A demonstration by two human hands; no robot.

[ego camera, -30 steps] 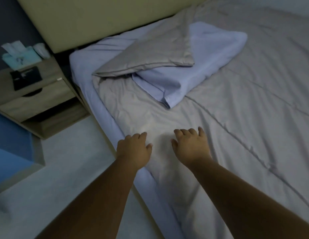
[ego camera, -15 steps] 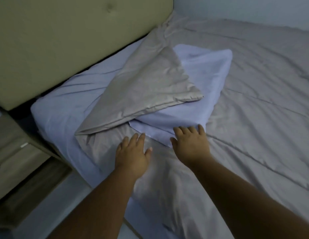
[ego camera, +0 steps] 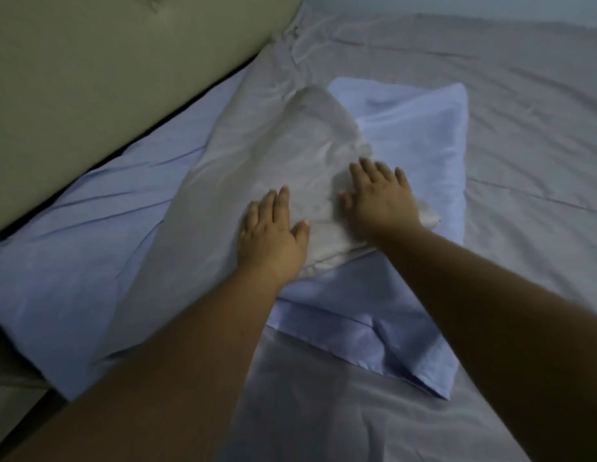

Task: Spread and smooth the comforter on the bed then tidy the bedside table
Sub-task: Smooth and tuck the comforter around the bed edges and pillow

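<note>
Though taken from the head view alone, enough to place both hands. Left hand palm-down on the near part of the folded-back corner of the comforter, fingers straight and close together, thumb angled out toward the other hand. Right hand flat just beside it, a little farther up the same grey flap, fingers slightly apart, gripping nothing. Under the flap, a pale blue layer, either a pillow or turned-up lining; cannot tell which. Rest of the comforter spread grey across the mattress to the right and toward the far side, creased near the headboard. Blue sheet bare on the left, between flap and headboard. Bedside table not in this view.

Judged as partway through the first half of the job: corner not yet opened out, table not yet tidied.

Probable risks from here:
- Setting the fold deeper instead of undoing it, through pressing the flap flat in place.
- Slipping on the smooth fabric and bunching fresh wrinkles, through pushing with flat palms and no pinch on the free edge.
- Dragging the blue layer askew, or the spread part off line, through a hard one-sided tug.
- Creasing the stretch under the forearms, through leaning far over.
</note>
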